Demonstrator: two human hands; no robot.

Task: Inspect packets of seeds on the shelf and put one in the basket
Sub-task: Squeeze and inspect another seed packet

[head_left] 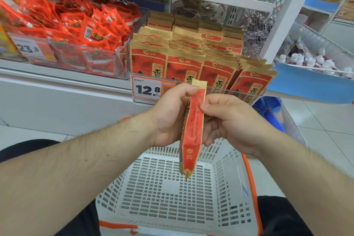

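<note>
Hanging edge-on above the white basket (172,193), a seed packet (192,136) is clamped from the left by the left hand (170,115) and pinched from the right by the right hand (229,120), below the shelf (63,82) of matching packets (183,63).

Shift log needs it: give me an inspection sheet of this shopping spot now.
Surface: white shelf, clear bins.
Job's things: seed packet held edge-on above the white basket; more seed packets standing in their bin, price tag reads 12.8.
Clutter: red snack packs in the neighbouring bin.
Grippers: left hand and right hand both pinch the packet.
Cables: nothing seen.
Surroundings: tiled floor, wire bin of white bottles.
</note>
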